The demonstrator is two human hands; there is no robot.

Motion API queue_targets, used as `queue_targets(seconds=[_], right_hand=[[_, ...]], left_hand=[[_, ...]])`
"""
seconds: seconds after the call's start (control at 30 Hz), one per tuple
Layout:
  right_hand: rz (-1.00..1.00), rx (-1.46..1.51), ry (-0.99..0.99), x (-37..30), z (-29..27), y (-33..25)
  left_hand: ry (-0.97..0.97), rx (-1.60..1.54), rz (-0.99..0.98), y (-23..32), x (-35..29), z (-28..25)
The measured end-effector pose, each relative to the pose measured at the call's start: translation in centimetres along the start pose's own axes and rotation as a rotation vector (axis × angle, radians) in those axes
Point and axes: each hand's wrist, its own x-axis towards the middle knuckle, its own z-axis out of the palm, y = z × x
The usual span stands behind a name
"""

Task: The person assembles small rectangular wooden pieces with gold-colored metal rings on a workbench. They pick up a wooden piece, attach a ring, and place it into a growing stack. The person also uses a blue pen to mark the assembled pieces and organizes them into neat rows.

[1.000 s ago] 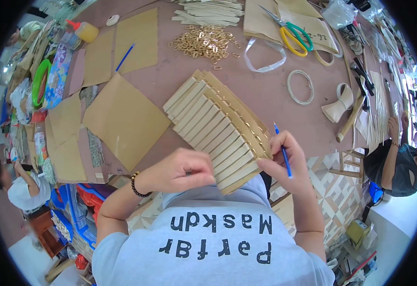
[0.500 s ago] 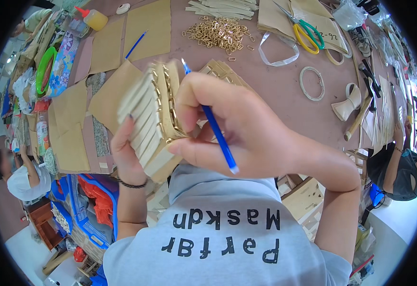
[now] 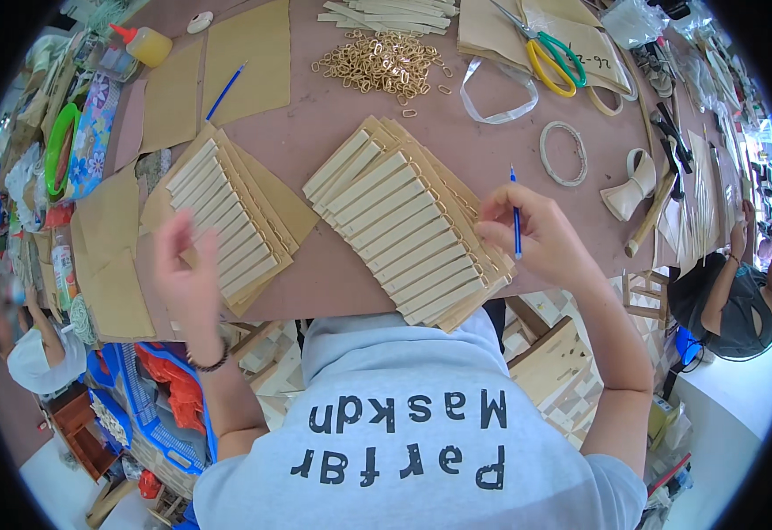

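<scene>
My right hand holds a blue pen upright between its fingers. Its fingertips are at the right edge of a larger stack of cardboard cards, each bearing a row of cream strips with gold oval rings along one side. A smaller stack of the same cards lies to the left, fanned slightly. My left hand, blurred by motion, is over the left edge of that smaller stack, its fingers apart and nothing visible in them.
Loose gold rings form a pile at the back. Scissors with yellow and green handles, a coil and a hammer lie rightward. Another blue pen rests on brown card. A glue bottle stands far left. People sit either side.
The stack held in both hands now lies on the table at left. My hands have moved apart, the right one rightward with the pen, the left one leftward and free.
</scene>
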Motion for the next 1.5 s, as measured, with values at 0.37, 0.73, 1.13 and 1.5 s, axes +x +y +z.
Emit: queue_targets(seconds=[0.37,0.73,1.13,1.5], right_hand=[[-0.151,0.077,-0.024,-0.2,1.6,-0.5],[-0.093,0.146,0.052,-1.4,0.9,2.2],[-0.018,0.041,0.045,-1.3,1.0,0.8],[-0.143,-0.115,0.119,-2.3,2.6,0.0]], left_hand=[[-0.554,-0.047,0.245,7.9,0.8,10.1],[-0.659,-0.477,0.087,3.4,0.9,8.7],[-0.811,-0.568,-0.112,4.0,0.5,9.1],[-0.507,-0.901,-0.601,3.7,-9.6,3.8]])
